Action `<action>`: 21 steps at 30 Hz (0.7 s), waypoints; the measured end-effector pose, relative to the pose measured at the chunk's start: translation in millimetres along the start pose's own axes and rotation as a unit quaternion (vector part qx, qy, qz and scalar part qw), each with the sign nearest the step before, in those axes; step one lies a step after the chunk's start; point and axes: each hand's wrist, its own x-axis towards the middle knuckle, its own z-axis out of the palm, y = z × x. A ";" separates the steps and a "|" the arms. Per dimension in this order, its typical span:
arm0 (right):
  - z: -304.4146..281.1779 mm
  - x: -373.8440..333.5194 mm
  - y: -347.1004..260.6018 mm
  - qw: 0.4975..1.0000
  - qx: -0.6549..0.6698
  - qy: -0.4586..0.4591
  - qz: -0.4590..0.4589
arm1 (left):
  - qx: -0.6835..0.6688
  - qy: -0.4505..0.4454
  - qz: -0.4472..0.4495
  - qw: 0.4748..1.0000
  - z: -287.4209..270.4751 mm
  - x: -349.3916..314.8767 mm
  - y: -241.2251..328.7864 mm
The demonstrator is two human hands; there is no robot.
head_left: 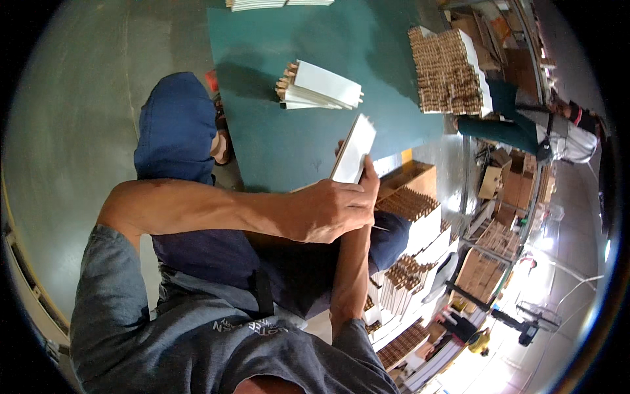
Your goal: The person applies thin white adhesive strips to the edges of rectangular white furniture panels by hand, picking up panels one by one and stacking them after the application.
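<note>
One white strip (356, 152) is held up at the near edge of the green table (279, 144), its long axis running away from the body, far end tipped to the right; whether further strips lie beneath it, I cannot tell. The right hand (369, 176) grips it, fingers along its right side and darker fingertips showing at its left. The left hand (331, 211) is curled at the strip's near end, its forearm laid across the body and the hand overlapping the right wrist; whether it pinches anything is hidden. Of the two, the right reaches farther up the strip. Straight beyond, between the table's left and right edges, a loose pile of white strips (326, 85) lies more nearly parallel to the far edge, roughly crosswise to the held one, while a tall stack (449, 73) stands by the right edge
</note>
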 end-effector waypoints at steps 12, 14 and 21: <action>68.3 0.6 19.3 0.918 -0.317 0.135 -0.193 | -0.244 0.254 -0.282 0.893 -71.9 15.5 -31.5; 7.9 20.6 9.9 0.986 0.084 -0.041 -0.135 | -0.348 0.240 -0.323 0.847 -68.4 20.6 -32.5; -6.7 15.5 19.0 0.993 0.020 -0.073 -0.094 | -0.275 0.218 -0.341 0.872 -67.5 14.1 -29.1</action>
